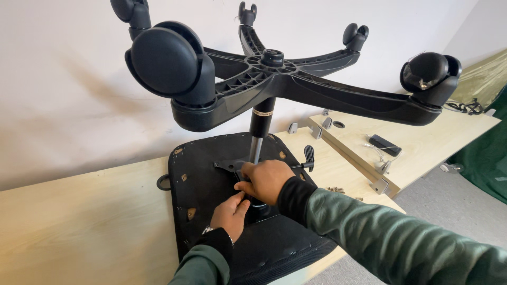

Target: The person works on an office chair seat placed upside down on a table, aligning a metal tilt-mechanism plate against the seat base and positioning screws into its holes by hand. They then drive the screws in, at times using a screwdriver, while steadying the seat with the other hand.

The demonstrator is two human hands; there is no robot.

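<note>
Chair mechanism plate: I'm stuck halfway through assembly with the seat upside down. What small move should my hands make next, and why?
Probably keep the left hand pressing the seat underside and let the right hand seat the mechanism plate flat. Both hands sit at the plate beneath the gas cylinder, the heavy wheeled base towers above, and loose screws lie unused on the wooden panel.

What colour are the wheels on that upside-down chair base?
The wheels are black, clearest in the head view.
</note>
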